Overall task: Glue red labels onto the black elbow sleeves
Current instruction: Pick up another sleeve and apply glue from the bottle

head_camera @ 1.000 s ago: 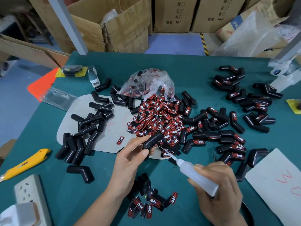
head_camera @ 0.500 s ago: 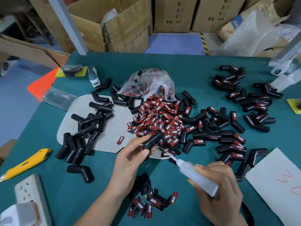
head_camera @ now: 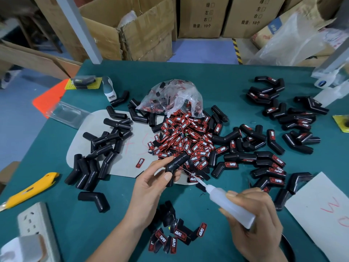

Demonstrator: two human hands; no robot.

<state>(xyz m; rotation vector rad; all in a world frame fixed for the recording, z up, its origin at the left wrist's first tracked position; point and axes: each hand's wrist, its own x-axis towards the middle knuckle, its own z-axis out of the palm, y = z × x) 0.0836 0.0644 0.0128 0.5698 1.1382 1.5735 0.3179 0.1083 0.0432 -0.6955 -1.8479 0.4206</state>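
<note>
My left hand [head_camera: 151,188] pinches a bare black elbow sleeve [head_camera: 176,163] just above the table's near middle. My right hand [head_camera: 258,220] grips a translucent glue bottle [head_camera: 228,205], and its thin needle tip rests against the held sleeve. A heap of red labels [head_camera: 185,140] lies behind the sleeve, spilling from a clear plastic bag [head_camera: 170,97]. Unlabelled sleeves [head_camera: 102,148] lie piled at the left on a grey mat. Labelled sleeves [head_camera: 268,163] are spread over the right side. One loose red label [head_camera: 140,163] lies on the mat.
A yellow utility knife [head_camera: 28,190] and a white power strip [head_camera: 35,227] lie near left. Several labels and sleeves [head_camera: 175,235] sit between my forearms. A white sheet [head_camera: 324,210] lies at the right. Cardboard boxes [head_camera: 132,29] stand beyond the green table [head_camera: 217,76].
The glue bottle's tip has crept slightly along the held sleeve; both hands otherwise stay in place.
</note>
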